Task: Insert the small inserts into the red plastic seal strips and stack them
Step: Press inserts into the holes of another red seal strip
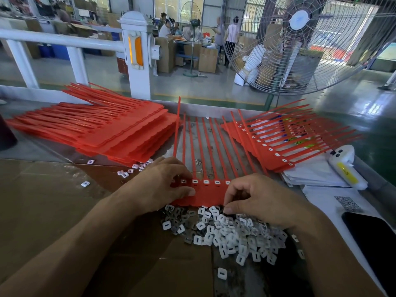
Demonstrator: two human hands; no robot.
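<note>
Left hand [165, 185] pinches the red strip [209, 192] on a cardboard-covered bench [53, 200], factory fan [300, 39] behind.

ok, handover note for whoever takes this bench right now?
Left hand pins the seal strip sheet flat at its left end.
Right hand pinches at the pile of white inserts; whether it holds one is hidden.
Done: visible sockets on this sheet are filled; finished stack right.
Left: sockets under the hands unclear; unfilled stack on the left still large.
</note>
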